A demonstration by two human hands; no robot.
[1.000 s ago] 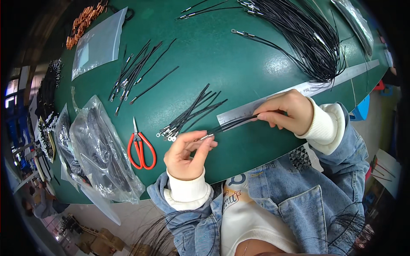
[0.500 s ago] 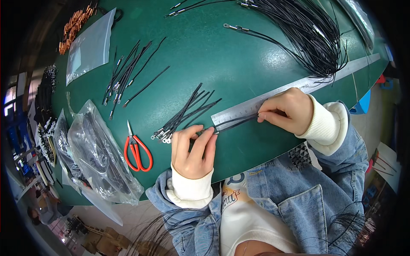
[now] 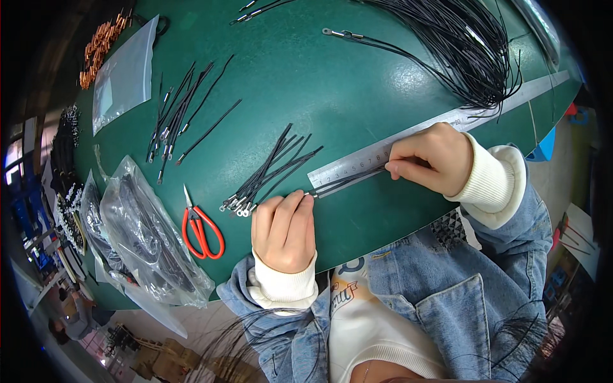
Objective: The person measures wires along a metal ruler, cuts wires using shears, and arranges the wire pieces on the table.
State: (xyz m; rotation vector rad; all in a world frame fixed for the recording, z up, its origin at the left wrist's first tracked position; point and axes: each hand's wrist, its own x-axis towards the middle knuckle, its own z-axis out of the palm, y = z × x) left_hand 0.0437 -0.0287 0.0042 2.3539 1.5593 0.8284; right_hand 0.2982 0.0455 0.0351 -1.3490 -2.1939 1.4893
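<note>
Black wires (image 3: 350, 179) stretch between my two hands along the near edge of a steel ruler (image 3: 332, 169). My left hand (image 3: 284, 235) pinches their metal-tipped end beside the ruler's low-numbered end, with its fingers pressed together. Farther along the scale, my right hand (image 3: 433, 159) grips the wires between thumb and fingertips. How many wires are held, I cannot tell. Just beyond my left hand lies a small pile of short black wires (image 3: 271, 169) with silver ring terminals.
Red-handled snips (image 3: 203, 233) and a clear bag of dark parts (image 3: 150, 230) lie to the left. Another group of cut wires (image 3: 188, 105), a flat clear bag (image 3: 128, 73) and copper-coloured pieces (image 3: 102, 51) are beyond. A large black wire bundle (image 3: 447, 48) rests over the ruler's far part.
The fingers of my left hand have drawn together around the metal-tipped end. My right hand sits slightly farther along the ruler. The whole view has shifted a little.
</note>
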